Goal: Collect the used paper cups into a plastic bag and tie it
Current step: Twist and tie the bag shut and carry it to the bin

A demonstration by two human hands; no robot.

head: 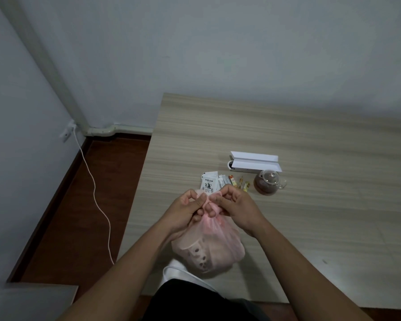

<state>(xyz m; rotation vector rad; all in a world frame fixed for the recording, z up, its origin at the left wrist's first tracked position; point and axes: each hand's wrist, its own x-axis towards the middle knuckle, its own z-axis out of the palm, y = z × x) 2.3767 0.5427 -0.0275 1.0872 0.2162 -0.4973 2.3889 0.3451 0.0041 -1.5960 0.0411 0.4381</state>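
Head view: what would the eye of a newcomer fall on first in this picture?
First, the left hand and right hand, which pinch the gathered neck of a pink plastic bag near the front edge of the table; spotted paper cups show through it. Behind it are a glass teapot of dark tea, some sachets and an open white box.

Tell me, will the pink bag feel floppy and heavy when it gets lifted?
Probably floppy: the pink bag is thin plastic, bunched where the left hand and right hand pinch its top. Likely light, since a spotted paper cup shows through it.
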